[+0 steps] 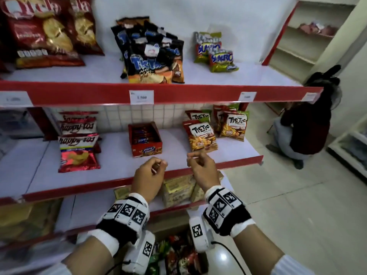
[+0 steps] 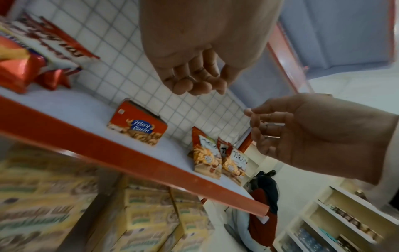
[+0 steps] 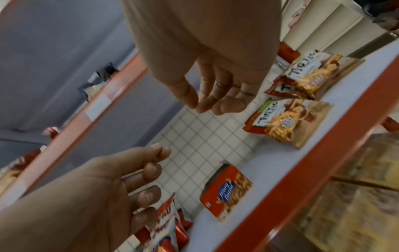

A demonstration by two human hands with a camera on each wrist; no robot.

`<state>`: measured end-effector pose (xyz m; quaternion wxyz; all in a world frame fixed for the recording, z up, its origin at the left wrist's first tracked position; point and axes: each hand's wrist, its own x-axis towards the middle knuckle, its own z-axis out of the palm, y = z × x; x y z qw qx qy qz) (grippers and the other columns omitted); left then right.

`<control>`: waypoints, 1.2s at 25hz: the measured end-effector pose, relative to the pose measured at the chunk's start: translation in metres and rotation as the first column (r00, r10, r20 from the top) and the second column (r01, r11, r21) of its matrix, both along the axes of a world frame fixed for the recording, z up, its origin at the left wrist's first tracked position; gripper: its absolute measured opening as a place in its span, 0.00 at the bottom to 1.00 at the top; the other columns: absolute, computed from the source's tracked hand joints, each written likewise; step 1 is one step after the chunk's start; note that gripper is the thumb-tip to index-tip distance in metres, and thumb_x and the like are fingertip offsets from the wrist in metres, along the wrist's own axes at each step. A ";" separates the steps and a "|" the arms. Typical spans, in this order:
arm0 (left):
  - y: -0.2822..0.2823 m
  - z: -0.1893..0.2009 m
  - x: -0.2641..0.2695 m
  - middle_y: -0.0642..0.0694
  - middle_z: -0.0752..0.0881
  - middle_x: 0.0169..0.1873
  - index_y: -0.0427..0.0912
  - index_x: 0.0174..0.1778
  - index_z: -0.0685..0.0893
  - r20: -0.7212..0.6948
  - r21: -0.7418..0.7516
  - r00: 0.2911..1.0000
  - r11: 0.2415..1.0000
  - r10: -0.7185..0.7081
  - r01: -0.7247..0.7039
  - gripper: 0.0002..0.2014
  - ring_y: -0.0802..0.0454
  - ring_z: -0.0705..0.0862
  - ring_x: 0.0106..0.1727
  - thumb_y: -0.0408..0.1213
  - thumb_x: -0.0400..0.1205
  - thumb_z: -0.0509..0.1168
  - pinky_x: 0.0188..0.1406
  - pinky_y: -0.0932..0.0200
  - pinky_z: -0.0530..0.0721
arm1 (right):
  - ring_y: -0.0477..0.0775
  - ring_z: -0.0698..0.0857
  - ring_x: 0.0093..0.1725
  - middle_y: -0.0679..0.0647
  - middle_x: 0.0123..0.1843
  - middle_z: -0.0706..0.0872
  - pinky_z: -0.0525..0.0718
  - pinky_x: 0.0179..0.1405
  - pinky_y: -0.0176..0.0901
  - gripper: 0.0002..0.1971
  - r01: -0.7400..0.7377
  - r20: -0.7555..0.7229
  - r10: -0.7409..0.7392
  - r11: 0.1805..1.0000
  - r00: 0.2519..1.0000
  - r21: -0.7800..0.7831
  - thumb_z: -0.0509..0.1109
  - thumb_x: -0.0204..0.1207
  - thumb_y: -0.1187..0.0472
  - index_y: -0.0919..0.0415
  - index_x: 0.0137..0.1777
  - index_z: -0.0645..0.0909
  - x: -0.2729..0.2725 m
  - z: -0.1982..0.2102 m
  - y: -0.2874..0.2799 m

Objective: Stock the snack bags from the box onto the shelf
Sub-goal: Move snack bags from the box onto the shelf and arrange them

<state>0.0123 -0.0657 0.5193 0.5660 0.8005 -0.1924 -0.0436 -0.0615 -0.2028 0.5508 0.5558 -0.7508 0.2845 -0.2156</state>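
Head view. Our left hand and right hand hover side by side over the front edge of the middle shelf, each grip slack, fingers loosely curled and holding nothing. The box sits on the floor below, between our forearms, with crumpled red and green snack bags packed inside. Red-and-tan Tic Tic bags already stand on the shelf at right, leaning back; a red biscuit carton sits left of them. Risk, as we judge it: the standing bags look light and puffed, so a sleeve or knuckle brushing past could topple the row.

Left wrist view. The left hand hangs loose with nothing in it, and the right hand is near it, also slack. The Tic Tic bags stand close to the shelf lip; a nudge could tip one over the edge.

Right wrist view. The right hand has thumb and fingertips nearly meeting, with nothing between them. The front Tic Tic bag is glossy and creased, likely slippery to pinch. The box is out of sight here, so reaching down blind might snag several bags at once.
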 end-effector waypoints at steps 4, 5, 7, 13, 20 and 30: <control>0.000 -0.062 0.008 0.48 0.85 0.37 0.43 0.44 0.82 -0.187 0.018 0.980 0.998 0.062 -0.060 0.05 0.49 0.82 0.41 0.38 0.83 0.64 0.44 0.58 0.78 | 0.60 0.84 0.44 0.57 0.38 0.86 0.83 0.51 0.52 0.04 -0.084 -0.162 0.079 0.996 0.984 -0.022 0.67 0.76 0.66 0.57 0.46 0.82 0.014 -0.076 -0.006; -0.001 -0.082 0.008 0.46 0.85 0.39 0.42 0.46 0.83 -0.211 0.028 0.974 0.997 0.082 -0.078 0.04 0.48 0.82 0.43 0.36 0.84 0.63 0.48 0.56 0.78 | 0.63 0.84 0.49 0.60 0.41 0.87 0.81 0.57 0.56 0.03 -0.101 -0.208 0.094 0.995 0.974 -0.024 0.68 0.75 0.65 0.59 0.47 0.82 0.017 -0.097 -0.008; -0.002 -0.123 0.009 0.46 0.84 0.40 0.42 0.47 0.82 -0.240 0.052 0.965 0.994 0.105 -0.095 0.04 0.47 0.81 0.44 0.34 0.84 0.62 0.50 0.52 0.80 | 0.63 0.84 0.51 0.59 0.40 0.86 0.78 0.62 0.55 0.05 -0.125 -0.250 0.121 0.992 0.961 0.003 0.67 0.76 0.65 0.61 0.49 0.83 0.021 -0.142 -0.010; 0.009 -0.262 0.012 0.46 0.82 0.34 0.42 0.47 0.81 -0.354 0.118 0.913 0.978 0.203 -0.172 0.05 0.46 0.78 0.36 0.32 0.85 0.60 0.43 0.54 0.78 | 0.52 0.80 0.43 0.53 0.37 0.82 0.77 0.49 0.42 0.08 -0.355 -0.353 0.369 0.929 0.860 0.105 0.65 0.77 0.71 0.66 0.52 0.83 0.022 -0.289 -0.007; 0.055 -0.437 0.011 0.48 0.82 0.33 0.44 0.41 0.80 -0.420 0.142 0.863 0.959 0.282 -0.244 0.07 0.48 0.78 0.35 0.34 0.85 0.60 0.40 0.58 0.76 | 0.54 0.86 0.54 0.58 0.53 0.89 0.73 0.43 0.27 0.09 -0.643 -0.561 0.580 0.758 0.590 0.109 0.66 0.78 0.66 0.61 0.55 0.85 0.019 -0.482 0.013; 0.096 -0.621 0.014 0.45 0.81 0.35 0.41 0.42 0.78 -0.545 0.112 0.798 0.965 0.258 -0.236 0.10 0.56 0.82 0.27 0.22 0.82 0.59 0.37 0.62 0.79 | 0.62 0.80 0.66 0.60 0.70 0.79 0.79 0.64 0.49 0.21 -0.951 -0.824 0.567 0.260 0.012 0.165 0.68 0.79 0.58 0.59 0.72 0.76 0.044 -0.724 0.097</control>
